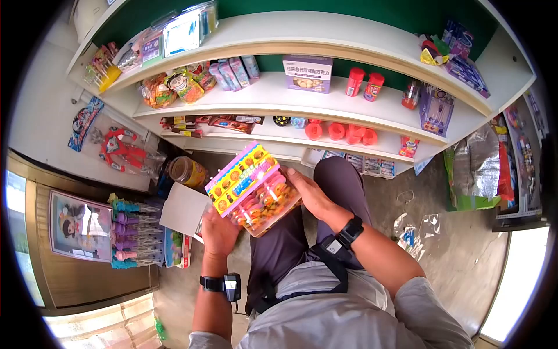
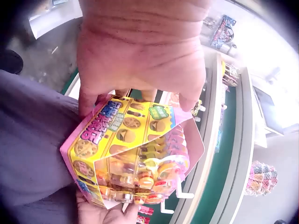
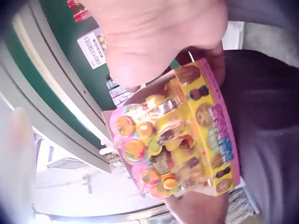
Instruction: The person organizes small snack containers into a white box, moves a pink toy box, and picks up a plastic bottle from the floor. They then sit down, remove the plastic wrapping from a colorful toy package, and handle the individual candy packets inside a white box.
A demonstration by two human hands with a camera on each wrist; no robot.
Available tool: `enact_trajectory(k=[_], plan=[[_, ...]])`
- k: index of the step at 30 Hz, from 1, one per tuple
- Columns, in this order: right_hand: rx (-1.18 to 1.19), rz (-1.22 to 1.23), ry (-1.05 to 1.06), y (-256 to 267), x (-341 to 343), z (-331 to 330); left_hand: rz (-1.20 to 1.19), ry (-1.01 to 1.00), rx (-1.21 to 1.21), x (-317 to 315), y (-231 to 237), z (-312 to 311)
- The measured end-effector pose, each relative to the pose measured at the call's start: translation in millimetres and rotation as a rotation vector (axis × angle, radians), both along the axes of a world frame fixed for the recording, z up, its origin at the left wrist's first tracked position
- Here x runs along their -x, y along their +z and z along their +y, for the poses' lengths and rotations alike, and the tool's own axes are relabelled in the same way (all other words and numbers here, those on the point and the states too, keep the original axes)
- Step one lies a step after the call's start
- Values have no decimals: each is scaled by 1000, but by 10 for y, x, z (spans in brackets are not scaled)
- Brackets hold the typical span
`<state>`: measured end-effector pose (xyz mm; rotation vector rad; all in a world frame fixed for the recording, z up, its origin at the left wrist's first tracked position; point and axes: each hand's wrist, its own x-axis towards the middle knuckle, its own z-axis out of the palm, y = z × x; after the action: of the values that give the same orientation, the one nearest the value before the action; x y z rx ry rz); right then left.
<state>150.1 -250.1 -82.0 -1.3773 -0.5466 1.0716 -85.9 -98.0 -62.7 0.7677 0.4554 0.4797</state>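
Observation:
A yellow and pink display box [image 1: 244, 180], printed with burgers and pizzas, is held over the person's lap, tilted. Its cut-away side shows several small plastic-packed toys [image 3: 149, 140] in orange, yellow and pink. The left hand [image 1: 220, 232] grips the box's lower left end, and its fingers are partly hidden behind the box. At the opposite end the right hand [image 1: 311, 195] holds it, thumb near the top edge. White crank-like handles [image 2: 185, 189] stick out from the toys in the left wrist view. A white card panel [image 1: 183, 209] shows beside the left hand.
Ahead stand white shelves [image 1: 256, 96] with a purple carton [image 1: 307, 74], red canisters [image 1: 355, 81] and snack bags. To the left are a brown-lidded jar [image 1: 187, 171] and hanging toys [image 1: 136, 232]. Clear wrappers [image 1: 410, 235] lie on the floor at right.

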Motion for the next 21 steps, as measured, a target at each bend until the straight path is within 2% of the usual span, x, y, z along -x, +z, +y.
enact_trajectory(k=[1,3,7,8,11,13,15,20,21], plan=[[-29,76,-15,43,43,-9,8,-7,-22,44,-5,-13],[-7,42,-31,115,71,-52,16,-30,-65,49,64,-46],[18,19,-96,101,78,-272,329,-49,-177,-64,377,-177],[39,43,-114,113,65,-361,232,-87,-209,-19,325,-195],[32,19,-132,123,83,-653,233,-130,-457,-38,234,-259],[-61,-89,-169,153,182,-741,202,-76,-512,-89,294,-337],[-88,-125,-182,145,257,-789,176,-15,-624,-174,471,-464],[-98,8,-145,47,299,-795,222,51,-899,-271,859,-432],[-107,34,-135,2,297,-800,319,89,-778,-276,933,-430]])
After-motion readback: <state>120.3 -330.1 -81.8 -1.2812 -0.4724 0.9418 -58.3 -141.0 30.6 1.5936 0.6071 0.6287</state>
